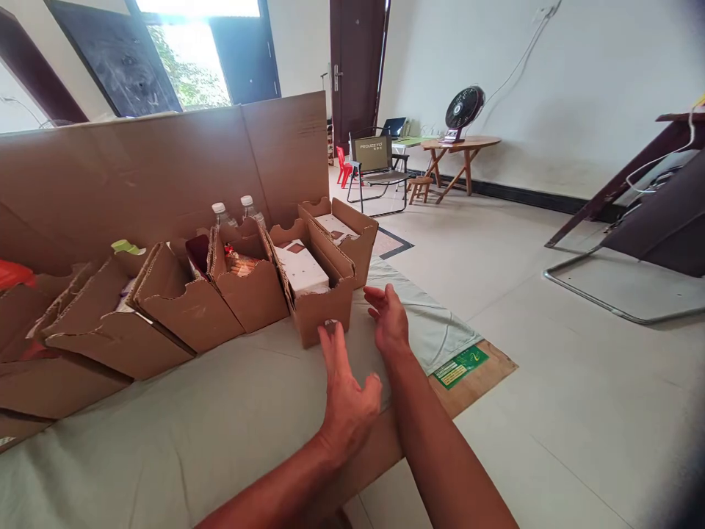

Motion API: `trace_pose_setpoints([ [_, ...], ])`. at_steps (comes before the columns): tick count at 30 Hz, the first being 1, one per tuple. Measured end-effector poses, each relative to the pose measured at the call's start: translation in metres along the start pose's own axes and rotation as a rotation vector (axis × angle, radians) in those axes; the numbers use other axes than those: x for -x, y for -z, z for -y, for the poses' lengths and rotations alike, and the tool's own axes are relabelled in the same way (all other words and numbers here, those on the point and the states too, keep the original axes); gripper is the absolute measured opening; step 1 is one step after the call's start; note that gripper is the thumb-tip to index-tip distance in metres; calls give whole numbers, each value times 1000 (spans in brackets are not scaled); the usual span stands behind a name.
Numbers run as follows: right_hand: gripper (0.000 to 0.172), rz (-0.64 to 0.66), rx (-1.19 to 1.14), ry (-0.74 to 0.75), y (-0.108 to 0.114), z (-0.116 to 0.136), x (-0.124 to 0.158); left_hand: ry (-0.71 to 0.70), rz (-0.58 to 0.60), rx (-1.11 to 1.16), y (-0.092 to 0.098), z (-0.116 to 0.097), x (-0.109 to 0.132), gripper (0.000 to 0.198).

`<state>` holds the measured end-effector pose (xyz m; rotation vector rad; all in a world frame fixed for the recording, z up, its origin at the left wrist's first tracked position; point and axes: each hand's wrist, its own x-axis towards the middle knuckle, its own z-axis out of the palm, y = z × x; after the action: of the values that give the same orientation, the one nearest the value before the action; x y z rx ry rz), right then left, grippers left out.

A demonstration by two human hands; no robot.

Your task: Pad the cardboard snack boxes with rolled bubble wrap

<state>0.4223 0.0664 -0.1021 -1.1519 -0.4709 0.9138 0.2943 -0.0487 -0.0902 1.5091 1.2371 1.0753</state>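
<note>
My left hand (349,400) has its fingers stretched out, the tips at the front wall of an open cardboard box (322,312). A white box with brown patches (302,268) lies inside that cardboard box. Its thumb stands away from the fingers, and nothing is gripped. To the right, my right hand (390,319) is held palm inward with fingers apart, beside the same box's right side; a small gap shows between them. Behind it stands another cardboard box (360,250) holding a white piece (335,226).
More cardboard boxes (187,308) line up leftward on a cloth-covered table (236,411), before a tall cardboard panel (165,169). Two capped bottles (249,209) stand behind the boxes. A folding chair (380,165) and a round table (468,145) with a fan (464,109) are farther back.
</note>
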Motion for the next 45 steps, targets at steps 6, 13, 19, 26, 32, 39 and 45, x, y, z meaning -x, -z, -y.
trace_pose_setpoints([
  [6, 44, -70, 51, 39, -1, -12, 0, -8, -75, -93, -1, 1, -55, 88],
  [13, 39, -59, 113, 82, 1, -19, -4, -28, -43, -139, 4, 5, -84, 87],
  [19, 39, -36, 173, 92, 4, -22, -9, -45, -29, -201, 10, 8, -90, 87],
  [26, 40, 7, 275, 158, -1, -27, -6, -98, 115, -330, 51, 21, -67, 74],
  [32, 38, 44, 339, 257, -5, -29, -6, -193, 133, -485, 182, 71, 14, 41],
  [39, 41, 80, 392, 502, -38, -2, 31, -461, -153, -619, 253, 120, 82, 23],
  [45, 53, 462, 653, 665, -134, 40, 79, -463, -213, -545, 247, 108, 78, 22],
])
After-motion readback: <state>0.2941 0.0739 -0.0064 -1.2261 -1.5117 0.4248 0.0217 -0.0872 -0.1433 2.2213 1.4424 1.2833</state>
